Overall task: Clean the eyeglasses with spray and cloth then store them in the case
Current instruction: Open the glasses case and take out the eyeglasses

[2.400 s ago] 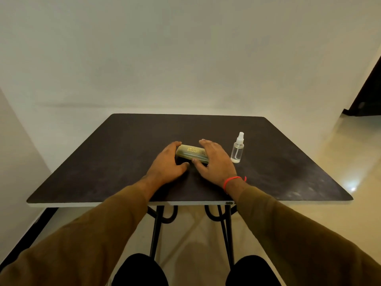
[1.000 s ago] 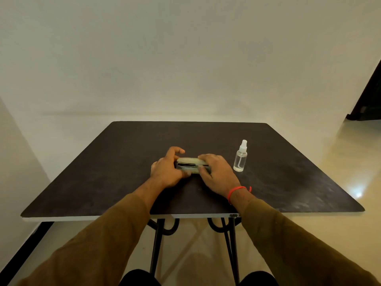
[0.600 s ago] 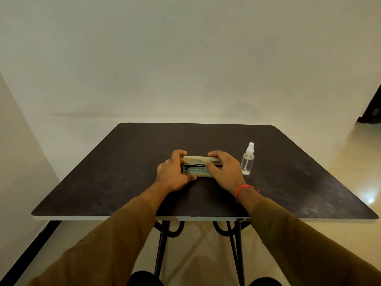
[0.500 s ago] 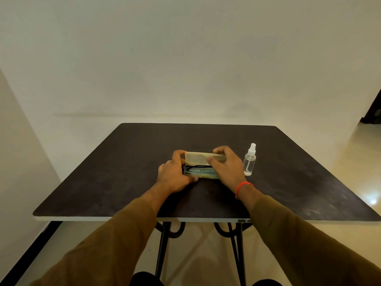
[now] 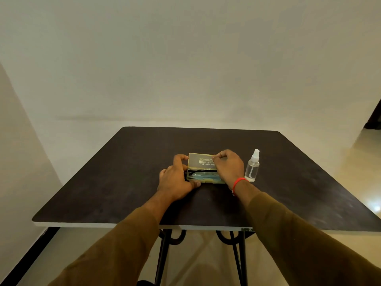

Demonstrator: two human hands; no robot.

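Between my two hands, on the dark table, the eyeglass case lies open.

Nearest me, my brown sleeves reach over the table's front edge, a red thread band on my right wrist. My left hand clamps the case's left end, thumb along its near rim and fingers curled behind the far corner. My right hand pinches the raised lid at its right side, fingertips closed on its edge, holding it tilted up with printed lettering facing me. Under the lid, just inside my grip, the black-framed eyeglasses lie in the tray beside a blue cloth. Just beyond my right wrist, apart from the case, the clear spray bottle stands upright.
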